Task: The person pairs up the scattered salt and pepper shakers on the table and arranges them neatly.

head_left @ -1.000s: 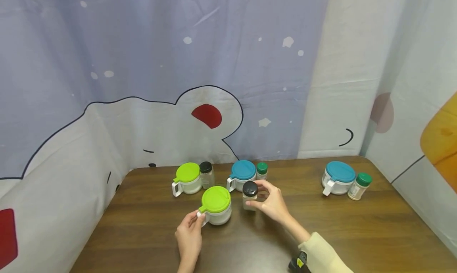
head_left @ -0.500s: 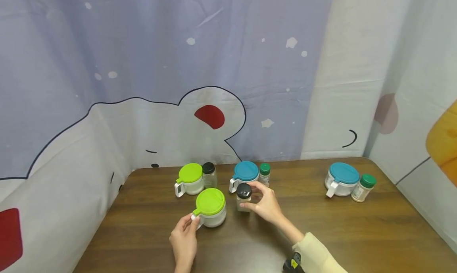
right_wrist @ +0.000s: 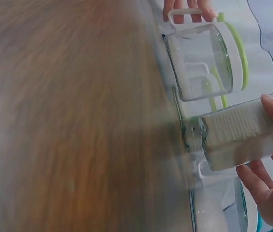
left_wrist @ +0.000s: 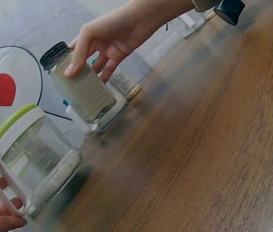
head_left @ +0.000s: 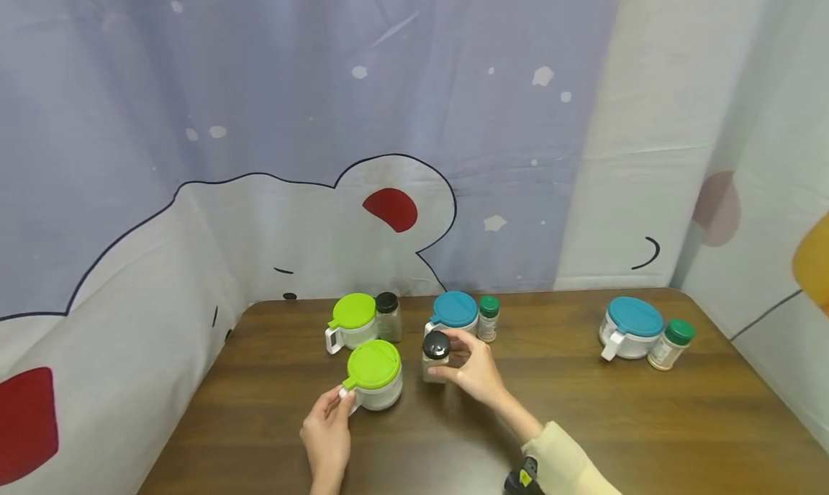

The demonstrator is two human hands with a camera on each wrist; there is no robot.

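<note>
In the head view my left hand (head_left: 327, 435) pinches the white handle of a glass seasoning jar with a green lid (head_left: 374, 365). The left wrist view shows its clear body (left_wrist: 42, 154), with pale contents low inside; whether its base touches the table I cannot tell. To its right, my right hand (head_left: 478, 373) grips a square glass shaker bottle with a black cap (head_left: 436, 347), thumb on one side and fingers on the other. In the right wrist view the bottle (right_wrist: 243, 133) holds pale powder, its base raised above the table. The two held containers are apart.
Behind them stand another green-lidded jar (head_left: 353, 311), a black-capped bottle (head_left: 388, 319), a blue-lidded jar (head_left: 455, 309) and a green-capped bottle (head_left: 488, 321). Farther right, a blue-lidded jar (head_left: 635, 319) stands beside a green-capped bottle (head_left: 670, 345). A printed curtain (head_left: 492, 157) hangs behind the wooden table (head_left: 570, 401).
Both hands have moved left together over the table, carrying the green-lidded jar and black-capped bottle nearer the rear green-lidded jar. Their grips look the same. The head view has shifted slightly.
</note>
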